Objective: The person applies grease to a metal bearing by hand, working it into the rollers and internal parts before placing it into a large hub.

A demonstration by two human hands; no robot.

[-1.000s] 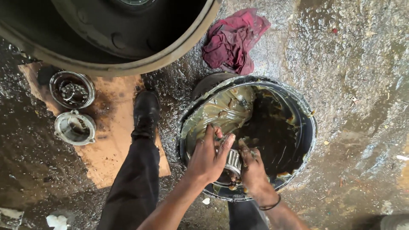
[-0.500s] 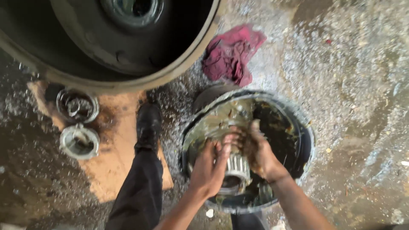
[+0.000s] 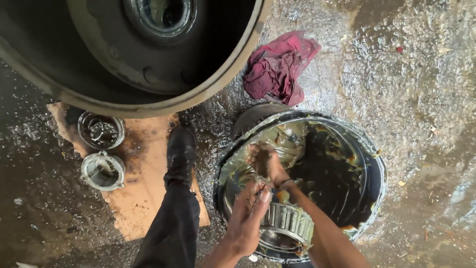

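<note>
Two round metal cups [image 3: 101,151] sit on a brown cardboard sheet [image 3: 144,198] beneath a large dark wheel drum [image 3: 129,54]. Black boot [image 3: 181,154] beside them. Left hand [image 3: 248,221] clasps a steel tapered roller bearing [image 3: 287,223] over a black grease bucket [image 3: 369,149]. Right hand [image 3: 265,161], moved off the bearing half a second ago, scoops grease inside; closure unclear. Crumpled maroon rag [image 3: 277,67] behind.

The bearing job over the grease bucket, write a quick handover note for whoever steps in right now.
Left hand: holds the tapered roller bearing at the near rim of the grease bucket.
Right hand: inside the bucket, fingers coated in grease, not on the bearing.
Nearby: two round metal parts on the cardboard, red rag, large wheel drum.
Done: bearing looks partly greased.
Left: probably more packing.
</note>
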